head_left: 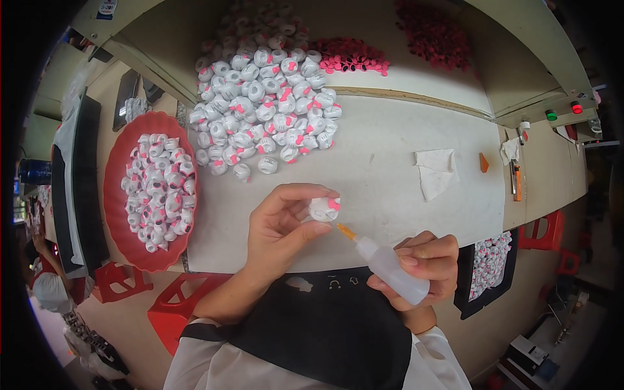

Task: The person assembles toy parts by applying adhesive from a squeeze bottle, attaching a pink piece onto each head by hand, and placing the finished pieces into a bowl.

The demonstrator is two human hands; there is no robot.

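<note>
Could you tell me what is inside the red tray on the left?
The red tray holds a heap of small white pieces with pink and dark marks. Its rim shows, but the heap covers the tray bottom, and any lower layers are hidden.

Pale grey bench (pixel 383 188). A heap of small white parts with pink bits (pixel 263 110) is piled at its far left; a red tray (pixel 117 195) of the same parts is set at the left edge. Pink caps (pixel 351 55) and darker red caps (pixel 432 32) are spread at the back. Crumpled tissue (pixel 435 170) and an orange wedge (pixel 483 162) lie right.
</note>
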